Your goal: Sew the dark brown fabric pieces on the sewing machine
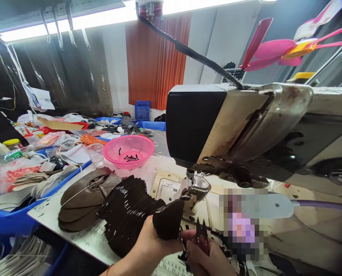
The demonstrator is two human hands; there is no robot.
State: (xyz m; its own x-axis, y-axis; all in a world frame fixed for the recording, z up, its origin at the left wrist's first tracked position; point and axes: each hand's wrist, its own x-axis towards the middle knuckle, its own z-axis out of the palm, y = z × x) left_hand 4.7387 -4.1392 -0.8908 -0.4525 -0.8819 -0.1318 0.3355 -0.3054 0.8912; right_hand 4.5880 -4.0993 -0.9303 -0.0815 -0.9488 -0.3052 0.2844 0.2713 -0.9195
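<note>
My left hand [148, 241] is closed on a dark brown leather piece [168, 222], held up just below the presser foot [194, 189] of a large sewing machine [231, 122]. My right hand [204, 255] is closed round small dark thread snips [201, 234], whose points stand up beside the piece. To the left of my hands a stack of dark cut pieces [125, 211] lies fanned out on the table, next to brown leather pieces [83, 199].
A pink basket [128, 151] with small black bits stands behind the stack, beside a clear plastic cup [95, 154]. Blue trays [15, 218] with cut parts, bags and jars crowd the left. A blurred patch [241, 226] lies right of my hands.
</note>
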